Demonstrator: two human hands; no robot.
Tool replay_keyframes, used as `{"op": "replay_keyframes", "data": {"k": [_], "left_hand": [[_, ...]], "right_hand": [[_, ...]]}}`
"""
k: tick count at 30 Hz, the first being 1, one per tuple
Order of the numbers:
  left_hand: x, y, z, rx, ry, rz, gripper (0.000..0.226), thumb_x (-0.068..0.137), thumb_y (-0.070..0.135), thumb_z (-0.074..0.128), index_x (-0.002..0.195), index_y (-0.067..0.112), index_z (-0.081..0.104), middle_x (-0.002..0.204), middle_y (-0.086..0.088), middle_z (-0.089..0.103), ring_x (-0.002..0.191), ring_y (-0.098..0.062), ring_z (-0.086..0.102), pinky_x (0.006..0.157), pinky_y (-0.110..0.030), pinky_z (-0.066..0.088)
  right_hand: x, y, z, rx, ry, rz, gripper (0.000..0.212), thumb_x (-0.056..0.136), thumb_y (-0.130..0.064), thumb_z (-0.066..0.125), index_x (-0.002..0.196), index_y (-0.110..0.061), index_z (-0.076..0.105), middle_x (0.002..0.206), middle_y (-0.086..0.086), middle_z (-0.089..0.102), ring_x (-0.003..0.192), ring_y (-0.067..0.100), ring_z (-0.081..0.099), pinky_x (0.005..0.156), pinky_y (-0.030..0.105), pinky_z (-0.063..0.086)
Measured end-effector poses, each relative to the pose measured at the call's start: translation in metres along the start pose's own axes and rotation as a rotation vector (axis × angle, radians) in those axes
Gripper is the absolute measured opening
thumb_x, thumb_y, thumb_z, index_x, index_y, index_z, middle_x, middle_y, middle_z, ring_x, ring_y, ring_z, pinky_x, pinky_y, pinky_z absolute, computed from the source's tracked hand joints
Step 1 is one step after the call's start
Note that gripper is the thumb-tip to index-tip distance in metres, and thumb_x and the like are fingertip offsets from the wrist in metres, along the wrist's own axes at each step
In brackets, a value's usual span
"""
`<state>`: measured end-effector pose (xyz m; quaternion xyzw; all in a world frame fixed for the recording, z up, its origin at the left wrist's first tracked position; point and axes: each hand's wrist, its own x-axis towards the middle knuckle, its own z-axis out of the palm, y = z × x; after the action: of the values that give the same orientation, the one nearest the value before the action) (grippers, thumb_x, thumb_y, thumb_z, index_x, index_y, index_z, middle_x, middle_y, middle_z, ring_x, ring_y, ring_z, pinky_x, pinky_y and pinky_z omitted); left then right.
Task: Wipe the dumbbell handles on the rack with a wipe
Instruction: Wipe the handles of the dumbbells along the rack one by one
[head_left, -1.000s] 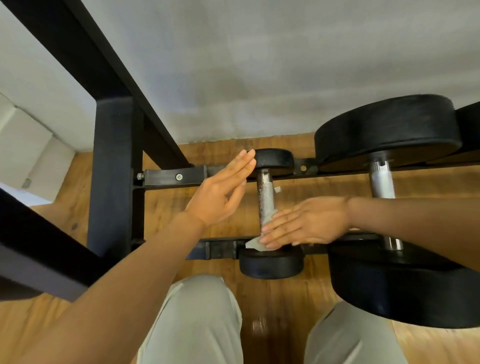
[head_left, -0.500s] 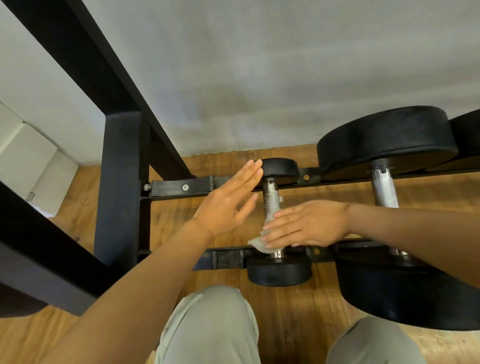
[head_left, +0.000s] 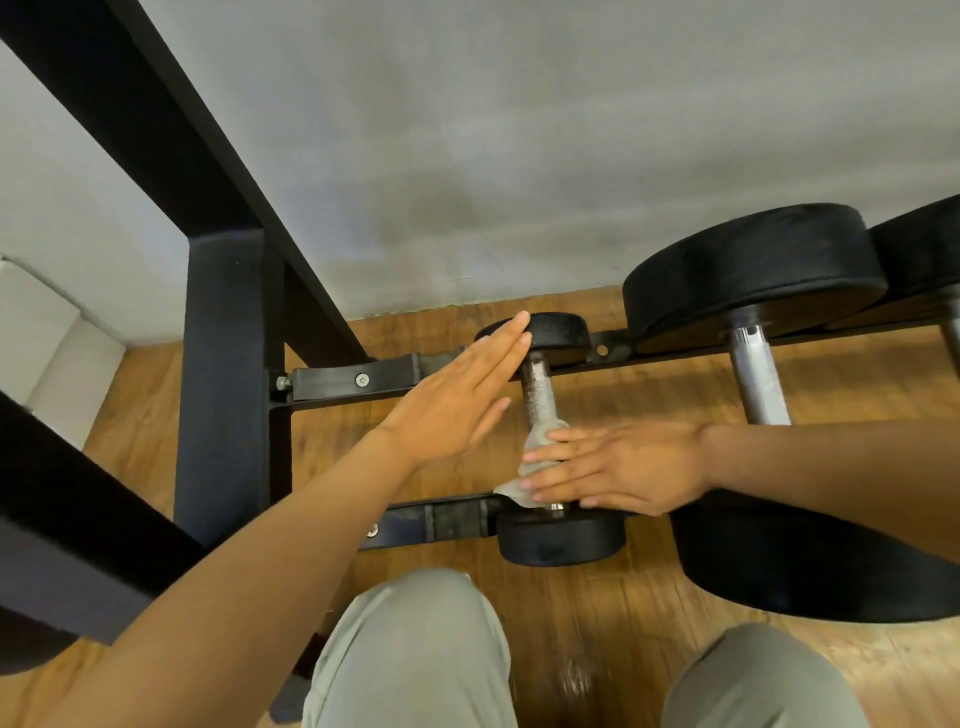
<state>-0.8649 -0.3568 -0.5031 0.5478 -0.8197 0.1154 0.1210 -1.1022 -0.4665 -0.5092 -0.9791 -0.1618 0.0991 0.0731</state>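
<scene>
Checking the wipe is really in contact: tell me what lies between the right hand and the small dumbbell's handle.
In the head view, the wipe lies between the right hand and the small dumbbell's handle, pressed there by straight fingers.

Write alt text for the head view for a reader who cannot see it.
A right hand presses a wipe with straight fingers against the near end of a small dumbbell handle on a black rack. The open left hand reaches to the dumbbell's far weight. A larger dumbbell sits to the right, above a wooden floor.
</scene>
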Motion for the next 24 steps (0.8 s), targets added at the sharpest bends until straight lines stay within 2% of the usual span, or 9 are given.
{"op": "replay_keyframes", "data": {"k": [3,6,9,11,14,17,19,22,24], "left_hand": [[0.001,-0.008,-0.002,-0.045,0.006,0.045,0.062,0.102,0.021,0.040,0.153,-0.002,0.015,0.163,-0.017,0.010,0.151,-0.023,0.013,0.123,-0.033,0.015],[0.004,-0.018,-0.003,0.020,0.009,0.125,0.059,0.103,0.023,0.038,0.153,0.000,0.019,0.162,-0.017,0.015,0.151,-0.025,0.017,0.123,-0.039,0.018],[0.007,-0.028,-0.004,0.067,0.013,0.204,0.059,0.104,0.027,0.034,0.155,0.003,0.016,0.163,-0.015,0.015,0.151,-0.024,0.018,0.121,-0.042,0.022],[0.009,-0.035,-0.006,0.084,0.010,0.243,0.058,0.106,0.030,0.033,0.156,0.005,0.016,0.164,-0.012,0.014,0.151,-0.022,0.017,0.121,-0.043,0.023],[0.013,-0.041,-0.005,0.072,0.030,0.256,0.057,0.106,0.032,0.031,0.156,0.010,0.016,0.164,-0.007,0.015,0.152,-0.022,0.014,0.122,-0.045,0.021],[0.016,-0.043,-0.005,0.005,0.046,0.250,0.055,0.106,0.032,0.030,0.156,0.011,0.019,0.163,-0.005,0.018,0.151,-0.022,0.016,0.123,-0.042,0.017],[0.017,-0.043,-0.005,-0.032,0.036,0.271,0.055,0.106,0.031,0.031,0.155,0.008,0.023,0.162,-0.006,0.018,0.151,-0.020,0.017,0.123,-0.038,0.016],[0.016,-0.044,-0.005,-0.045,0.020,0.283,0.056,0.106,0.032,0.030,0.155,0.005,0.024,0.162,-0.008,0.016,0.151,-0.020,0.015,0.124,-0.034,0.011],[0.016,-0.043,-0.004,-0.056,0.030,0.278,0.056,0.106,0.032,0.030,0.154,0.004,0.025,0.162,-0.009,0.017,0.151,-0.019,0.015,0.124,-0.032,0.009]], "right_hand": [[0.003,0.001,-0.005,-0.013,0.020,-0.002,0.048,0.105,-0.026,0.032,0.152,-0.016,0.031,0.161,-0.002,0.020,0.150,0.012,0.003,0.122,0.034,-0.002],[0.008,0.002,-0.003,-0.074,0.193,0.182,0.048,0.104,-0.027,0.031,0.151,-0.014,0.033,0.159,0.003,0.026,0.149,0.016,0.015,0.123,0.033,0.005],[0.022,-0.008,0.004,-0.019,0.363,0.401,0.049,0.101,-0.023,0.036,0.149,-0.012,0.032,0.157,0.004,0.031,0.147,0.018,0.023,0.121,0.037,0.020],[0.035,-0.022,0.009,0.087,0.469,0.540,0.055,0.097,-0.008,0.051,0.149,-0.011,0.033,0.156,0.004,0.031,0.146,0.018,0.022,0.118,0.042,0.027],[0.056,-0.049,0.016,0.240,0.715,0.810,0.068,0.083,0.015,0.062,0.144,-0.007,0.042,0.155,0.003,0.029,0.145,0.019,0.022,0.118,0.033,0.021],[0.071,-0.066,0.015,0.379,0.985,1.050,0.052,0.089,0.010,0.059,0.138,-0.003,0.049,0.148,0.012,0.040,0.137,0.019,0.037,0.116,0.022,0.023],[0.083,-0.069,0.012,0.340,1.007,1.128,0.046,0.092,0.006,0.056,0.137,-0.001,0.050,0.145,0.018,0.044,0.132,0.023,0.043,0.112,0.014,0.025],[0.106,-0.076,0.009,0.464,1.010,1.334,0.055,0.096,0.001,0.054,0.148,-0.008,0.039,0.153,0.011,0.038,0.135,0.024,0.045,0.112,0.027,0.033],[0.120,-0.081,-0.002,0.693,1.199,1.486,0.058,0.100,-0.011,0.052,0.153,-0.011,0.027,0.152,0.007,0.039,0.135,0.019,0.044,0.115,0.034,0.033]]}}
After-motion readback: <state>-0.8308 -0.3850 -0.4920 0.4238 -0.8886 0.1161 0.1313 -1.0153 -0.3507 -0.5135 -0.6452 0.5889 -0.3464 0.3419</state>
